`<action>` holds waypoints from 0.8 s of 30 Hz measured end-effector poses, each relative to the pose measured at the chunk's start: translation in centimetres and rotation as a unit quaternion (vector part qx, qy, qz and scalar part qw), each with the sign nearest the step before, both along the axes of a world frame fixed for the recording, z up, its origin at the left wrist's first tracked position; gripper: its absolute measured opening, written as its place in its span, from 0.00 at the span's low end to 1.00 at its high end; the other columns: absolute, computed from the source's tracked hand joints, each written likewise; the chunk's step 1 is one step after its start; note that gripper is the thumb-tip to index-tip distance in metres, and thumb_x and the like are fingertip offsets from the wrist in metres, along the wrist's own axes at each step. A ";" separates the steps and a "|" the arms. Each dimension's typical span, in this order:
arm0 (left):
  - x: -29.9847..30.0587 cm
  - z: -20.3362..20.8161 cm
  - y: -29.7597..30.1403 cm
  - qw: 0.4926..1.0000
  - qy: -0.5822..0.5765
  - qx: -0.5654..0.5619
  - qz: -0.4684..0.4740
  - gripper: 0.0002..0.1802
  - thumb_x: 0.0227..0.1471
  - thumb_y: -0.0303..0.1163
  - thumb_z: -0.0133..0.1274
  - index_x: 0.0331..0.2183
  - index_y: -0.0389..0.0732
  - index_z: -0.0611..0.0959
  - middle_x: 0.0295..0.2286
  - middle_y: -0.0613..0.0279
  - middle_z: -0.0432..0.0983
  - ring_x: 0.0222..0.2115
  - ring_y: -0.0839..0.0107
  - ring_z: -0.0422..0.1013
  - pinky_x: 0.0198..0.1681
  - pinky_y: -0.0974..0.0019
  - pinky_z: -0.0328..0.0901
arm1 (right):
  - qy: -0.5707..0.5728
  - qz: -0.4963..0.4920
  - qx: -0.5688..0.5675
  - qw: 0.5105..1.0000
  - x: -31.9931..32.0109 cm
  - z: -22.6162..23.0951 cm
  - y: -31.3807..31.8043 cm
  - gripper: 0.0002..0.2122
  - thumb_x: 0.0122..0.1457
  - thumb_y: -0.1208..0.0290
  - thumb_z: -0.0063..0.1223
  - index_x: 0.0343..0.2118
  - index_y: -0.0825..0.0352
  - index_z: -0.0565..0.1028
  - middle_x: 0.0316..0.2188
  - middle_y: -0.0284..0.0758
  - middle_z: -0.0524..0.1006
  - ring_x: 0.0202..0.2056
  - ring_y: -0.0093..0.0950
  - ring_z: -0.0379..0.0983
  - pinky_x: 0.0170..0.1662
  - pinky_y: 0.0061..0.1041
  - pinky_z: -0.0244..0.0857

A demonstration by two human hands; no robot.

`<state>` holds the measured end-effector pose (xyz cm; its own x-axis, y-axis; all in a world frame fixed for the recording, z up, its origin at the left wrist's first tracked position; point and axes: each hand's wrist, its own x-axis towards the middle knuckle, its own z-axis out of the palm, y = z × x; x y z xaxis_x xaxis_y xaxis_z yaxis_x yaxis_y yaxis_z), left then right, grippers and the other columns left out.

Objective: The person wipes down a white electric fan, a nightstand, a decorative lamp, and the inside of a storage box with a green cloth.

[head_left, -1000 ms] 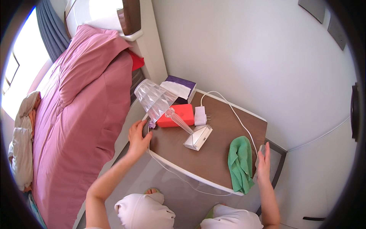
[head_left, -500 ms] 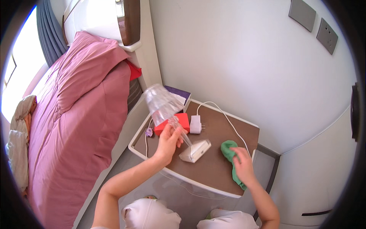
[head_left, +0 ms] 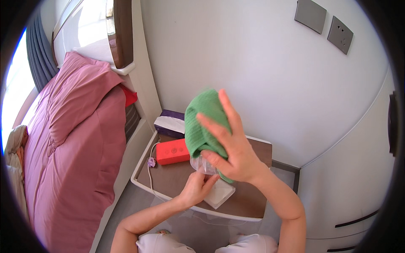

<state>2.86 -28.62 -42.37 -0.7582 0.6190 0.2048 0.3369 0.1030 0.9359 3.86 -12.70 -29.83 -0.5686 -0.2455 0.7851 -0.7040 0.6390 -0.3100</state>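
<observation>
A clear, ribbed table lamp (head_left: 203, 166) stands over the bedside table, most of its shade hidden under a green cloth (head_left: 204, 126). My left hand (head_left: 195, 188) is closed around its stem just below the shade. The white, flat lamp base (head_left: 220, 194) shows beyond that hand, slightly tilted. On the right side of the shade, my right hand (head_left: 238, 156) grips the cloth against it, thumb low and fingers partly spread. One end of the cloth hangs down beside the shade.
The brown bedside table (head_left: 247, 198) has a white rim. A red box (head_left: 172, 152) and a purple tissue box (head_left: 169, 122) sit toward its back left. A white cable with a purple flower-like piece (head_left: 152, 162) runs along the left edge. Left is a pink-covered bed (head_left: 78, 156).
My right hand has lifted the green cloth off the tabletop and brought it left onto the lampshade. The lamp has come upright and nearer, in my left hand. The view has shifted.
</observation>
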 end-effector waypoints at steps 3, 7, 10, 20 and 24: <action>-0.3 -0.2 -0.6 0.998 0.050 0.004 -0.034 0.14 0.59 0.32 0.54 0.42 0.33 0.73 0.24 0.51 0.78 0.25 0.56 0.76 0.29 0.56 0.68 | -0.054 -0.010 -0.122 0.991 -0.1 0.8 0.8 0.22 0.62 0.69 0.51 0.59 0.63 0.67 0.60 0.47 0.62 0.60 0.44 0.59 0.59 0.38 0.58; -0.6 0.7 -1.2 0.992 0.077 -0.081 -0.052 0.15 0.60 0.33 0.54 0.42 0.34 0.71 0.26 0.50 0.78 0.26 0.53 0.76 0.30 0.56 0.68 | -0.174 -0.023 -0.339 0.924 -0.7 -0.5 2.4 0.14 0.69 0.64 0.44 0.51 0.67 0.71 0.42 0.33 0.73 0.42 0.24 0.69 0.48 0.25 0.64; -0.1 -0.2 -1.2 0.996 0.070 -0.025 -0.049 0.15 0.60 0.33 0.54 0.43 0.34 0.71 0.26 0.50 0.78 0.27 0.50 0.75 0.32 0.56 0.68 | -0.202 -0.033 -0.513 0.834 -0.6 -0.1 1.4 0.16 0.70 0.58 0.41 0.44 0.66 0.74 0.34 0.26 0.73 0.34 0.16 0.67 0.40 0.19 0.63; -1.0 0.4 -2.1 0.992 0.126 -0.007 -0.008 0.14 0.52 0.22 0.50 0.43 0.35 0.77 0.31 0.44 0.77 0.33 0.45 0.74 0.38 0.56 0.68 | -0.232 -0.068 -0.590 0.771 2.2 -4.3 -1.3 0.18 0.71 0.55 0.37 0.47 0.66 0.73 0.31 0.28 0.72 0.32 0.18 0.68 0.36 0.22 0.65; -1.3 -0.9 -2.3 0.972 0.235 0.000 -0.010 0.16 0.53 0.24 0.52 0.46 0.38 0.78 0.33 0.43 0.78 0.34 0.40 0.73 0.37 0.50 0.69 | -0.359 -0.021 -0.605 0.710 2.6 -1.7 0.9 0.19 0.70 0.58 0.39 0.52 0.69 0.71 0.45 0.33 0.76 0.45 0.23 0.72 0.48 0.26 0.68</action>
